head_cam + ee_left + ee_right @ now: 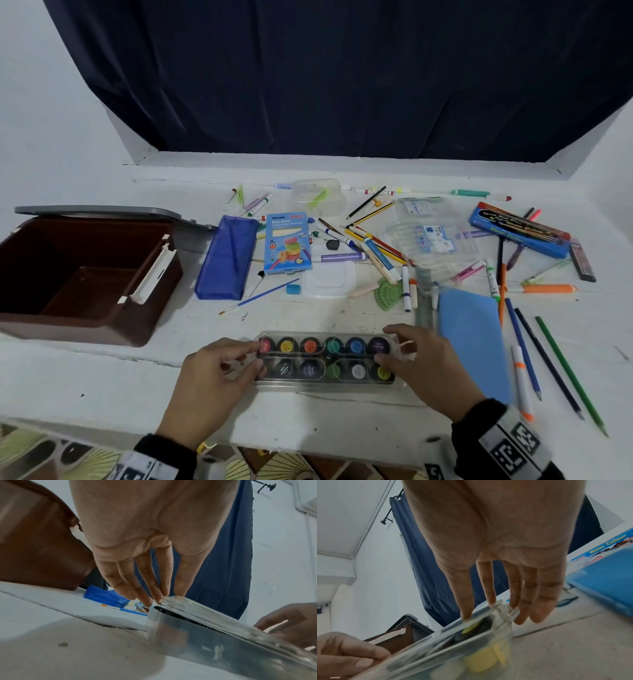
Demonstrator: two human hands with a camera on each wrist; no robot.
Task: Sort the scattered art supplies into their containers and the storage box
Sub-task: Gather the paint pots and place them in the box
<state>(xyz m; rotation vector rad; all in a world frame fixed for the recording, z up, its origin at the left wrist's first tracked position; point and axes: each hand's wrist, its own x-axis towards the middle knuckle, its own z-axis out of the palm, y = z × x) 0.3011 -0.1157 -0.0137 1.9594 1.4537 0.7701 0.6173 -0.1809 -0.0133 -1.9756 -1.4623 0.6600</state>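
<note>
A clear plastic paint case [325, 358] with two rows of coloured paint pots lies near the front of the white table. My left hand [239, 359] grips its left end with curled fingers; in the left wrist view the fingertips [154, 599] sit on the corner of the case [223, 639]. My right hand [390, 346] holds the right end, thumb on the lid above the yellow pot [471, 626] and fingers [520, 618] around the end tab. The brown storage box [68, 329] stands open at the left, with its grey lid [102, 210] behind it.
Behind the case lie a dark blue pouch [227, 257], a neon pencil box [287, 241], a paintbrush [260, 296], clear containers [431, 240] and a water colour box [517, 229]. A light blue pouch [472, 339] and several pencils [548, 363] lie to the right.
</note>
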